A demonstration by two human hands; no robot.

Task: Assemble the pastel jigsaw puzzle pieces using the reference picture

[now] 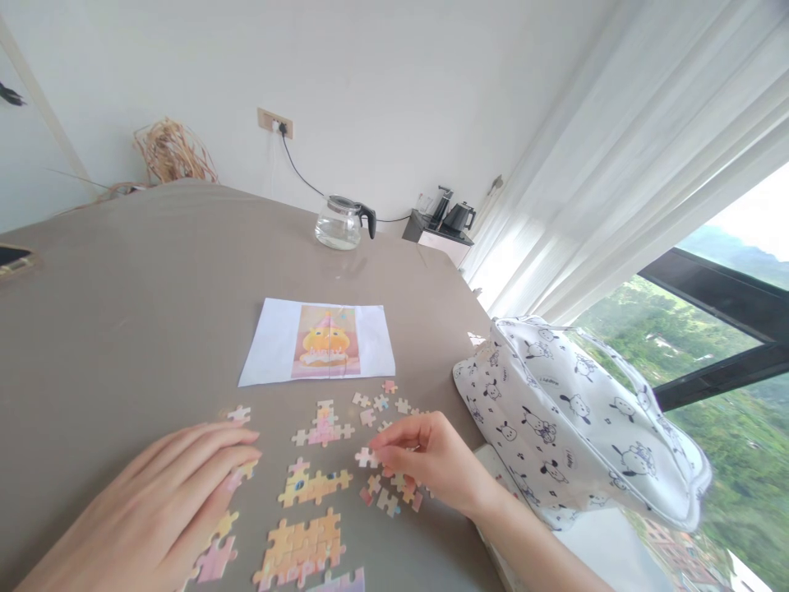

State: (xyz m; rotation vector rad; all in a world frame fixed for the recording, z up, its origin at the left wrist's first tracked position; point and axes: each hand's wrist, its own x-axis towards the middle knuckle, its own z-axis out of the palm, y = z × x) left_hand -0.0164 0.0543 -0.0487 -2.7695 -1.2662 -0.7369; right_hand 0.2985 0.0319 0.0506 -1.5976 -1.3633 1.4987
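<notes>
My right hand (pixel 431 460) pinches a pale puzzle piece (pixel 365 457) between thumb and fingertips, just above or at the table. Loose pieces (pixel 388 500) lie around and partly under that hand. My left hand (pixel 178 485) rests flat with its fingers stretched out, partly covering pieces (pixel 215 561) at the left. Between the hands are joined sections: a pink one (pixel 325 429), a yellow one with an eye (pixel 313 487), and a larger orange one with lettering (pixel 302 547). A paper sheet (pixel 271 345) behind them carries a printed picture of a yellow figure with a cake.
A glass pot (pixel 339 224) with clear liquid stands toward the back of the brown table (pixel 154 312). To the right, a white bag (pixel 573 411) with cartoon dogs sits at the table's edge. A phone-like object (pixel 16 259) lies far left. Curtains and a window are on the right.
</notes>
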